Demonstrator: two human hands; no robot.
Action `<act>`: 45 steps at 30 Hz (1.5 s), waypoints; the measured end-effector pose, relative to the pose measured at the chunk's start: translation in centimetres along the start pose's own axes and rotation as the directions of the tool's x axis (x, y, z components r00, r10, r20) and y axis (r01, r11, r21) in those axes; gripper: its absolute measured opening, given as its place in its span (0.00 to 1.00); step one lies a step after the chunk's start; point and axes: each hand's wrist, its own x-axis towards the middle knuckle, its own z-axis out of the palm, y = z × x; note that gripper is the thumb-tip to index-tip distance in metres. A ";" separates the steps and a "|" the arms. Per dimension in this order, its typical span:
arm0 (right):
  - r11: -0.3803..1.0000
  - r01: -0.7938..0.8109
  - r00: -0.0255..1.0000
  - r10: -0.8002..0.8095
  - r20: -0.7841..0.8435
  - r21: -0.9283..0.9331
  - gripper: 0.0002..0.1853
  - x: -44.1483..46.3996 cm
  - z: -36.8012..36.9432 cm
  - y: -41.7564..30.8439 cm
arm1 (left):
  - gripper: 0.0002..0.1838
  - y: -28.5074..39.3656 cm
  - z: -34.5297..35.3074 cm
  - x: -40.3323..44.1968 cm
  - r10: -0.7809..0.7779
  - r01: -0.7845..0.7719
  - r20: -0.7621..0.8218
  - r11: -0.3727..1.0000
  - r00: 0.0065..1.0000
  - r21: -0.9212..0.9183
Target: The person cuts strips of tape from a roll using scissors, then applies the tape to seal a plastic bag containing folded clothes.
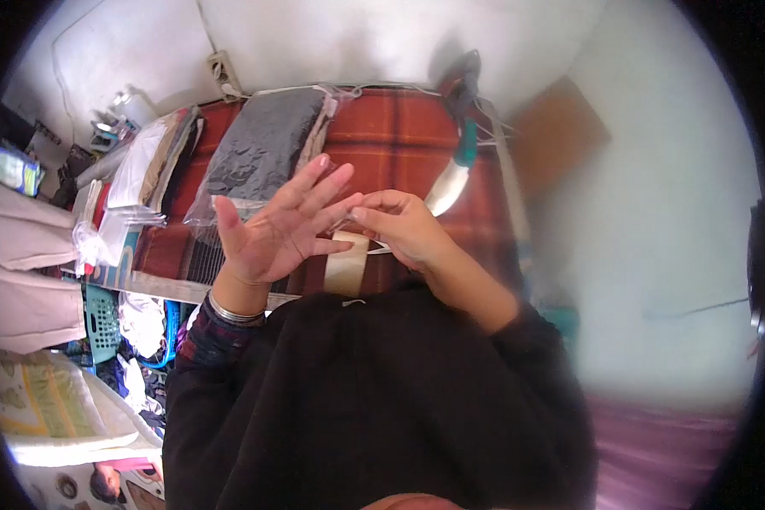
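My left hand (pixel 285 225) is raised with the palm up and the fingers spread, and nothing lies in the palm. Beside its fingertips, my right hand (pixel 404 228) has thumb and index finger pinched together; what they hold, if anything, is too small to tell. Under my hands a pale cream roll or strip (pixel 346 270) rests at the near edge of the red plaid cloth (pixel 370 127). Behind my left hand lies a stack of dark grey folded cloth in clear plastic (pixel 268 136).
White and beige packets (pixel 149 166) are stacked at the left. A white and green curved object (pixel 450 183) lies at the right, near a brown board (pixel 561 136). A wall socket (pixel 223 72) is behind. A green basket (pixel 103 323) stands lower left.
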 end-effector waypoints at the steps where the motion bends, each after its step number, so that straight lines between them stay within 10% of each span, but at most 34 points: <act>1: 0.999 -0.011 1.000 0.013 -0.023 0.047 0.08 0.0 -0.1 0.1 | 0.63 -0.1 -0.1 0.0 0.011 -0.011 -0.025 1.000 1.000 0.014; 9: 0.689 0.368 0.840 -0.534 -0.095 -0.624 0.03 -2.8 -2.8 -0.5 | 0.62 -1.4 -1.1 0.4 0.038 -0.002 -0.171 0.978 0.985 0.210; 12: 0.731 0.099 0.834 -0.430 -0.344 -0.675 0.06 -7.0 -7.7 -4.1 | 0.61 -1.1 -1.1 0.2 0.007 0.018 -0.177 0.990 0.984 0.142; 18: 0.788 -0.370 0.462 -0.303 -0.833 -0.492 0.16 -16.8 -28.4 0.0 | 0.60 -1.0 -2.0 -0.1 -0.009 0.018 -0.157 0.998 0.988 0.055; 31: 0.570 -0.770 0.169 -0.251 -0.953 -0.287 0.27 -20.2 -36.2 6.0 | 0.59 -1.0 -1.3 0.6 -0.029 0.036 -0.115 0.998 0.993 0.060; 37: 0.286 -0.914 -0.032 -0.759 -0.650 -0.289 0.28 -18.3 -30.5 2.9 | 0.58 -1.2 -0.9 0.5 -0.049 0.060 -0.149 0.996 0.988 0.065; 39: 0.553 -0.451 0.293 -0.650 -0.701 -0.701 0.25 -16.0 -26.0 0.0 | 0.59 -1.6 -0.9 0.6 -0.125 0.133 -0.078 0.987 0.989 0.094; 41: 0.640 -0.334 0.485 -0.513 -0.708 -0.692 0.25 -12.4 -14.5 -3.8 | 0.60 -2.2 -0.5 0.9 -0.169 0.175 -0.063 0.979 0.984 0.108; 43: 0.754 -0.150 0.866 -0.213 -0.453 -0.640 0.33 -9.0 -11.6 -2.1 | 0.61 -2.8 0.0 1.3 -0.205 0.209 -0.042 0.969 0.978 0.130; 45: 0.815 0.076 0.990 -0.129 -0.052 -0.574 0.33 -6.9 -6.3 -1.9 | 0.62 -3.3 0.8 1.5 -0.262 0.271 -0.073 0.946 0.962 0.177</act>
